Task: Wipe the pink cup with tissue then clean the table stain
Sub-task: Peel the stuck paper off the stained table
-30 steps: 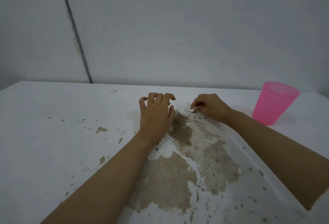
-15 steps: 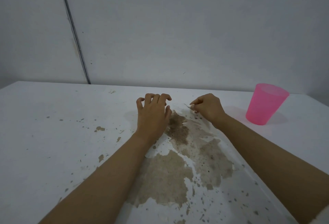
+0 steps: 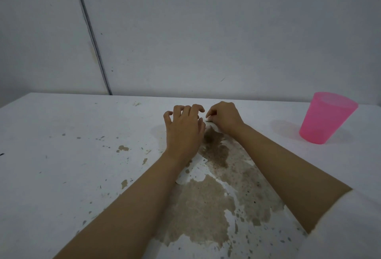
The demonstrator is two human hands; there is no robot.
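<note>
Two hands are closing in on each other at the far edge of the brown stain (image 3: 206,207). The right hand (image 3: 224,117) is pinching a small white scrap of tissue (image 3: 208,119) at its fingertips and has slid left over the last second, so it is now sitting just beside the left hand (image 3: 185,133). That left hand is staying clawed on the table (image 3: 61,135), fingers curled and gripping nothing I can see. The pink cup (image 3: 327,117) is standing upright, well apart on the right, untouched, so I'm judging the cup step done and the stain step underway. The stain is looking as wide as before, so most of the wiping is still waiting, and that scrap is looking small for the job.
</note>
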